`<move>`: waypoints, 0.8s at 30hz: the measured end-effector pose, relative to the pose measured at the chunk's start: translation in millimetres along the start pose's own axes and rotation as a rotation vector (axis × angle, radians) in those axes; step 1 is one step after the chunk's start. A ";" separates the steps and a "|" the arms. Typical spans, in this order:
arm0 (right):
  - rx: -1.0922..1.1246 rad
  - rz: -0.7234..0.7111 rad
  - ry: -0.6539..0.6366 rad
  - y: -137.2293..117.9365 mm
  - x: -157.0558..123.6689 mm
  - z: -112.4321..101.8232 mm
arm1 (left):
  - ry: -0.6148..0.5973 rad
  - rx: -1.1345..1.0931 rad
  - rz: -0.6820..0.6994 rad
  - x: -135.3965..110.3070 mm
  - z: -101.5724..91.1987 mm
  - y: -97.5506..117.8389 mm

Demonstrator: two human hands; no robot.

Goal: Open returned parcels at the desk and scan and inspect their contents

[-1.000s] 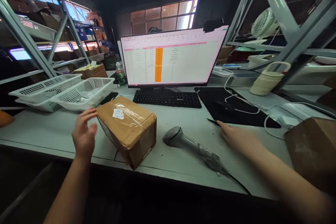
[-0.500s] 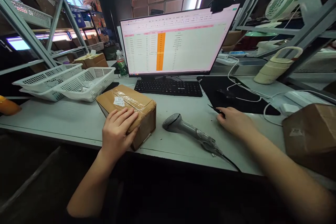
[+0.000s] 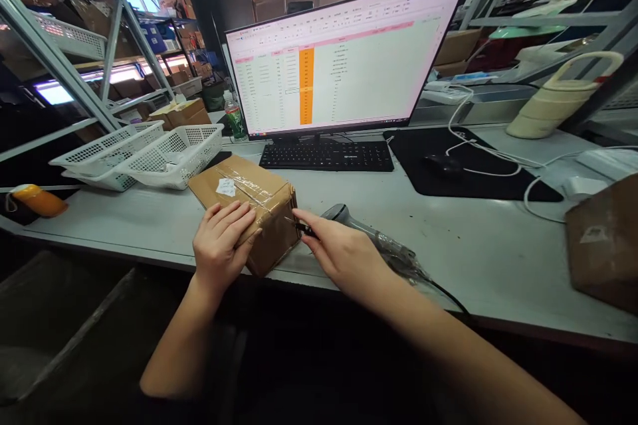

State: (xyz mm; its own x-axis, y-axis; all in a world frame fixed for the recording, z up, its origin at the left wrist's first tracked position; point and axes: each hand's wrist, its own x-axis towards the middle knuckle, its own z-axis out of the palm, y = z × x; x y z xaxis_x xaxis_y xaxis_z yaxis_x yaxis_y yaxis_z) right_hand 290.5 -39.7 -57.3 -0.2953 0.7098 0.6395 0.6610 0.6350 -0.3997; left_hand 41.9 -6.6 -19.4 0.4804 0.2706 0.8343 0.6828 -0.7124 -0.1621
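Note:
A taped cardboard box (image 3: 266, 192) with a small white label (image 3: 226, 186) lies at the front of the desk. My left hand (image 3: 222, 236) grips its near side, fingers over the top and thumb down the end face. In my right hand (image 3: 343, 246) is a black utility knife (image 3: 305, 230), pinched between thumb and fingers. Its thin blade points left at the box's right end; whether it touches the cardboard I cannot tell. Partly behind my right hand and forearm lies a grey barcode scanner (image 3: 393, 254), its cable running off to the right.
A monitor (image 3: 369, 80) and a keyboard (image 3: 326, 156) stand behind the box. White plastic baskets (image 3: 174, 159) are at the left, an orange bottle (image 3: 40, 200) beyond them. To the right are a mouse (image 3: 442, 165) on a black mat (image 3: 433, 184), white cables and another cardboard box (image 3: 605, 246).
My right hand has brought the knife leftward from beside the mouse mat to the box's right end, passing over the scanner. My left hand stays on the box. The view has shifted slightly.

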 end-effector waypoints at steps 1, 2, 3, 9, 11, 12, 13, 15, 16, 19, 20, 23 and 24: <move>0.000 -0.030 0.023 -0.6 0.6 3.8 | -0.005 -0.015 -0.011 1.7 -3.4 0.6; -0.014 -0.069 0.037 -1.6 1.4 6.0 | -0.008 -0.032 -0.027 4.0 -7.1 1.2; -0.048 -0.114 0.047 -3.1 2.4 6.4 | -0.008 -0.049 -0.045 6.7 -10.8 2.0; -0.346 -0.314 0.199 -20.2 17.0 -11.0 | -0.031 -0.135 -0.085 24.8 -26.8 9.8; -0.389 -0.342 0.238 -25.7 22.2 -15.3 | -0.042 -0.138 -0.082 29.2 -28.5 12.3; -0.408 -0.350 0.252 -28.0 24.2 -16.2 | -0.042 -0.132 -0.081 30.8 -28.9 13.1; -0.425 -0.355 0.265 -30.0 25.7 -16.5 | -0.043 -0.123 -0.081 32.0 -29.2 13.7; -0.451 -0.358 0.288 -33.2 27.3 -15.8 | -0.037 -0.112 -0.079 33.5 -29.3 14.2; -0.457 -0.356 0.296 -34.5 27.5 -15.2 | -0.035 -0.113 -0.078 33.9 -29.4 14.1; -0.450 -0.353 0.316 -37.4 27.1 -14.1 | -0.030 -0.124 -0.070 34.7 -29.6 13.8; -0.443 -0.354 0.326 -38.2 26.8 -14.0 | -0.027 -0.128 -0.071 34.9 -29.7 13.8; -0.413 -0.367 0.361 -40.6 26.5 -13.8 | -0.024 -0.126 -0.076 35.7 -29.5 14.5; -0.405 -0.369 0.364 -41.5 26.6 -13.6 | -0.025 -0.121 -0.077 35.9 -29.2 14.8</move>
State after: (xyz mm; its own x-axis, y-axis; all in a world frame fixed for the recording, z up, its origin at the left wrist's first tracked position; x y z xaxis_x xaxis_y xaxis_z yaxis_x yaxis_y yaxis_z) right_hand 264.6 -51.3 -14.8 -0.3472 0.2740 0.8969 0.7896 0.6013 0.1220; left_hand 53.2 -26.3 23.6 0.4437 0.3426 0.8281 0.6474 -0.7615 -0.0318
